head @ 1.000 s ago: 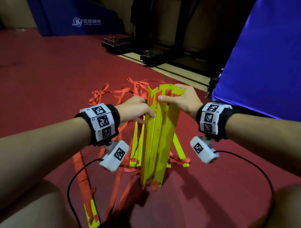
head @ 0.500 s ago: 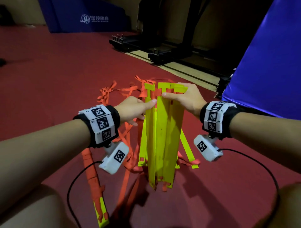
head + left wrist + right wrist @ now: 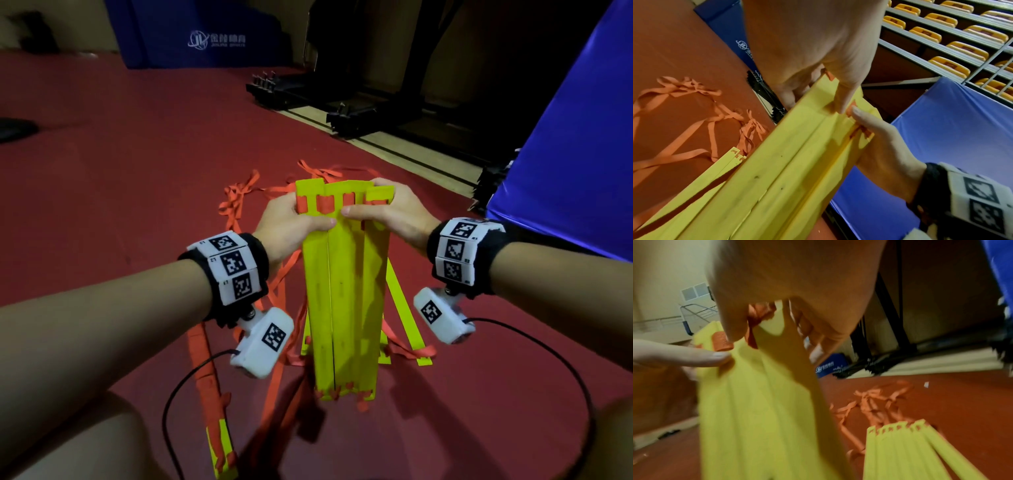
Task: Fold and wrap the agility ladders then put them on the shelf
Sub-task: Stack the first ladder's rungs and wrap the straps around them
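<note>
My left hand (image 3: 291, 222) and right hand (image 3: 394, 212) grip the rungs (image 3: 344, 291) upright on the floor (image 3: 137, 171); loose straps (image 3: 239, 202) could snag, rungs may fan apart.

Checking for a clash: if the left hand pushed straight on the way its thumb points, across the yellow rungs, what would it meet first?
Probably the right hand: the left hand thumb nearly touches its thumb across the bundle of yellow rungs.

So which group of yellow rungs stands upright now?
The bundle of yellow rungs gripped by the left hand and right hand; the loose rungs lie on the floor.
</note>
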Motion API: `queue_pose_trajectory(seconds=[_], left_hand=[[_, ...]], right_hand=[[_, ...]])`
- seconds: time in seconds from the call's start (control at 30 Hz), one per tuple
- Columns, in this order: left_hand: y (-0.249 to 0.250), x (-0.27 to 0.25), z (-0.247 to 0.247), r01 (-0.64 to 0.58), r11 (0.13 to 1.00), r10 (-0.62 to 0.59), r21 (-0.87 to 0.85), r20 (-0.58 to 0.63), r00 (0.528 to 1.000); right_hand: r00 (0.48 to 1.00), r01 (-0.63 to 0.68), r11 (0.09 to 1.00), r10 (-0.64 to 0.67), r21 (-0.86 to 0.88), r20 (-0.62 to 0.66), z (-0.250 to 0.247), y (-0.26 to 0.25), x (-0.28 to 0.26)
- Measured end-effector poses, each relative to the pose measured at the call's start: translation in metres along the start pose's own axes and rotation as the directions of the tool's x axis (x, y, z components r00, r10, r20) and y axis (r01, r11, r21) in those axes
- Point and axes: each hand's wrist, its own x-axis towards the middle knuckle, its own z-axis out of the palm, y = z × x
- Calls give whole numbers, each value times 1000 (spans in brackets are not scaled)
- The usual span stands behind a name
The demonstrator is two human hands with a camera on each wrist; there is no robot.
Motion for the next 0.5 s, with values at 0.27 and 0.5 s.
queue_pose_trajectory(seconds=[0.27, 0.5], left_hand=[[7, 4, 24, -83, 991, 98, 102, -148, 984], [17, -5, 44, -33, 999, 33, -5, -56, 998]], right_hand=[[998, -64, 975, 65, -211, -3, -25, 9, -5], [985, -121, 992, 124, -32, 122, -16, 2, -21]])
